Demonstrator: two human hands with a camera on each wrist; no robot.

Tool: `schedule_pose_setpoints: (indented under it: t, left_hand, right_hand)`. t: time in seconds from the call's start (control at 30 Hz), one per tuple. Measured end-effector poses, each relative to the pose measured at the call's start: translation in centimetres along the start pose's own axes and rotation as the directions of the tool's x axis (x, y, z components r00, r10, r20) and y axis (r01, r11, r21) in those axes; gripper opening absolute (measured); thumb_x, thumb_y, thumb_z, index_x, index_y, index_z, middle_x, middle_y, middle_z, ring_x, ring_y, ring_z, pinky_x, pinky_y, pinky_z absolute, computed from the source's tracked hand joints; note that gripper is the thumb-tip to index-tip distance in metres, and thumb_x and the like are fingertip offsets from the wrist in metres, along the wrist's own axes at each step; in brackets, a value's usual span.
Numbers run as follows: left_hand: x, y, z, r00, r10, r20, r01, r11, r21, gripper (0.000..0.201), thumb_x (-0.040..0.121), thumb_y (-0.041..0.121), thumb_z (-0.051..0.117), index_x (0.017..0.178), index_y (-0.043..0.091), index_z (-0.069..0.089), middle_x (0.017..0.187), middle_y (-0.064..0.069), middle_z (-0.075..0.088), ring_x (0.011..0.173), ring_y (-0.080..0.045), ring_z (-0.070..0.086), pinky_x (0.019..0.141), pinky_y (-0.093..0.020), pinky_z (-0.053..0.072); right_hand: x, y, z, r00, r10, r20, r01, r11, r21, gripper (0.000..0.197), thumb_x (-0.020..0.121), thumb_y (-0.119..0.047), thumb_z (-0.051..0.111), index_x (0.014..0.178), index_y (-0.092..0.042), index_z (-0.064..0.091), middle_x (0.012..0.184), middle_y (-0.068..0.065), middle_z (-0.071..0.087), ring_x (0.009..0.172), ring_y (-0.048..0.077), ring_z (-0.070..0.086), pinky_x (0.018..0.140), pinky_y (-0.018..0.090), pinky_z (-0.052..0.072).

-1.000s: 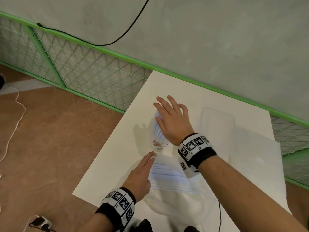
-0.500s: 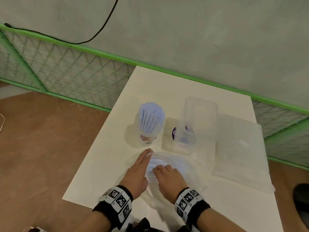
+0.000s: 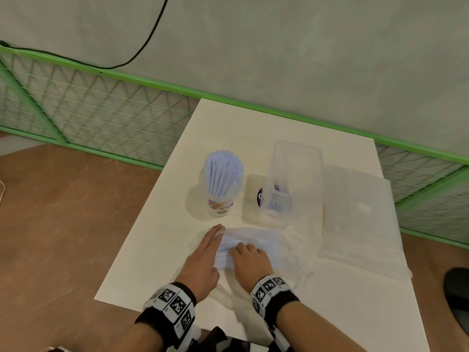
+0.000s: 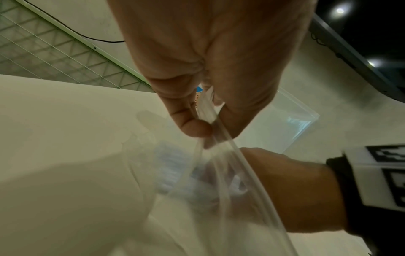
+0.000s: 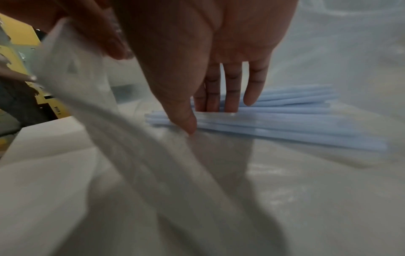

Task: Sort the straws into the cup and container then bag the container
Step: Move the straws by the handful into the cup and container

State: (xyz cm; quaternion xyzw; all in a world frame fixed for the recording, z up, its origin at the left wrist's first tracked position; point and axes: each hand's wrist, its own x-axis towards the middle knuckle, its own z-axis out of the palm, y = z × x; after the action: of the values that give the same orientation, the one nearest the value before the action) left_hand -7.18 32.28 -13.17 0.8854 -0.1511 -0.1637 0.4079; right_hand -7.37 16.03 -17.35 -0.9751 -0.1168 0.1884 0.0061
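The right hand's (image 5: 219, 43) fingers (image 5: 232, 86) reached, nearly straight, into a bag (image 3: 279, 240) near the table's (image 3: 253, 128) front edge, touching loose straws (image 5: 285, 121); the left hand (image 4: 208, 60) pinched the bag's rim. Light and slippery, they seemed best gripped mid-bundle. The cup (image 3: 220, 207) and container (image 3: 291, 179) stood behind.

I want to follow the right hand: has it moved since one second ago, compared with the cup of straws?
Yes. The right hand has left the top of the cup and come toward the person; it now reaches into the clear bag.

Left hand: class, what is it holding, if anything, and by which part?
The left hand has a pinch grip on the clear plastic bag, at the rim of its open mouth, between thumb and fingers.
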Motion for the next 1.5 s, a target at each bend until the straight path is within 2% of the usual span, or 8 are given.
schedule_pose_setpoints:
  t: [0.2, 0.5, 0.73, 0.87, 1.03, 1.23, 1.37, 1.5]
  left_hand:
    - [-0.5, -0.3, -0.3, 1.0, -0.001, -0.021, 0.001, 1.0, -0.002, 0.094, 0.073, -0.011, 0.047, 0.151, 0.033, 0.018, 0.156, 0.027, 0.004, 0.136, 0.007, 0.024, 0.111, -0.021, 0.034]
    - [-0.2, -0.8, -1.0, 0.997, -0.063, -0.053, 0.063, 0.998, -0.018, 0.092, 0.073, -0.008, 0.05, 0.152, 0.029, 0.019, 0.157, 0.025, 0.003, 0.121, -0.012, 0.052, 0.083, -0.01, 0.037]
    - [0.6, -1.1, -1.4, 0.995, -0.054, -0.079, 0.054, 0.998, -0.012, 0.092, 0.073, -0.006, 0.053, 0.152, 0.026, 0.019, 0.159, 0.019, 0.006, 0.134, -0.015, 0.042, 0.092, -0.021, 0.044]
    - [1.2, -1.1, -1.5, 0.994, -0.056, -0.089, 0.055, 0.998, -0.004, 0.093, 0.072, -0.008, 0.052, 0.152, 0.026, 0.018, 0.159, 0.019, 0.006, 0.138, -0.008, 0.034, 0.095, -0.023, 0.046]
    - [1.6, -0.9, -1.3, 0.995, -0.052, -0.082, 0.052, 0.999, -0.007, 0.093, 0.073, -0.008, 0.053, 0.153, 0.024, 0.018, 0.159, 0.018, 0.006, 0.135, -0.013, 0.039, 0.1, -0.029, 0.045]
    - [1.7, -0.8, -1.1, 0.996, -0.058, -0.069, 0.057, 0.998, -0.016, 0.092, 0.073, -0.008, 0.053, 0.152, 0.025, 0.019, 0.158, 0.018, 0.007, 0.124, -0.02, 0.05, 0.093, -0.021, 0.043]
    - [1.6, -0.9, -1.2, 0.995, -0.067, -0.071, 0.065, 0.998, -0.028, 0.09, 0.073, -0.008, 0.052, 0.152, 0.025, 0.021, 0.159, 0.018, 0.008, 0.13, -0.013, 0.045, 0.09, -0.014, 0.039]
    - [1.4, -0.7, -1.3, 0.996, -0.07, -0.062, 0.067, 0.997, -0.038, 0.089, 0.074, -0.007, 0.05, 0.152, 0.026, 0.02, 0.158, 0.021, 0.006, 0.133, -0.01, 0.042, 0.091, -0.014, 0.04]
  right_hand:
    - [0.9, -0.1, -0.1, 0.996, 0.054, 0.065, -0.052, 0.998, -0.031, 0.037, 0.091, -0.009, 0.048, 0.128, -0.01, 0.052, 0.132, 0.01, 0.054, 0.123, 0.029, 0.051, 0.1, 0.04, 0.042]
    - [0.1, 0.0, 0.8, 0.991, 0.015, 0.133, 0.002, 0.992, -0.125, 0.045, 0.094, -0.034, 0.049, 0.132, -0.01, 0.048, 0.132, 0.012, 0.054, 0.124, 0.033, 0.049, 0.106, 0.048, 0.035]
    - [-2.3, 1.6, -1.5, 0.995, 0.087, -0.042, -0.073, 0.962, 0.265, 0.03, 0.09, -0.042, 0.049, 0.112, -0.022, 0.053, 0.101, 0.002, 0.068, 0.094, 0.028, 0.063, 0.079, 0.034, 0.047]
    - [-3.8, 1.4, -4.0, 0.946, 0.196, -0.258, 0.044, 0.71, 0.703, 0.035, 0.09, -0.037, 0.062, 0.061, -0.022, 0.047, 0.059, -0.005, 0.051, 0.058, 0.009, 0.045, 0.058, 0.023, 0.035]
    - [-4.6, 1.7, -4.9, 0.931, 0.34, -0.13, -0.051, 0.475, 0.879, 0.03, 0.083, -0.028, 0.062, 0.06, -0.01, 0.054, 0.059, -0.003, 0.052, 0.055, 0.009, 0.046, 0.057, 0.014, 0.038]
    - [-4.6, 3.1, -5.2, 0.922, 0.386, 0.009, -0.231, 0.531, 0.815, 0.04, 0.08, -0.033, 0.06, 0.053, -0.015, 0.037, 0.047, -0.005, 0.038, 0.046, 0.01, 0.033, 0.05, 0.029, 0.036]
    - [-4.5, 3.2, -11.7, 0.944, 0.32, -0.085, -0.116, 0.558, 0.821, 0.029, 0.08, -0.026, 0.064, 0.068, 0.0, 0.061, 0.063, 0.007, 0.066, 0.055, 0.015, 0.057, 0.062, 0.033, 0.052]
    - [-3.1, 3.1, -19.5, 0.922, 0.301, -0.244, 0.069, 0.491, 0.868, 0.013, 0.079, -0.025, 0.069, 0.071, -0.018, 0.075, 0.076, -0.008, 0.075, 0.076, 0.009, 0.071, 0.077, 0.041, 0.06]
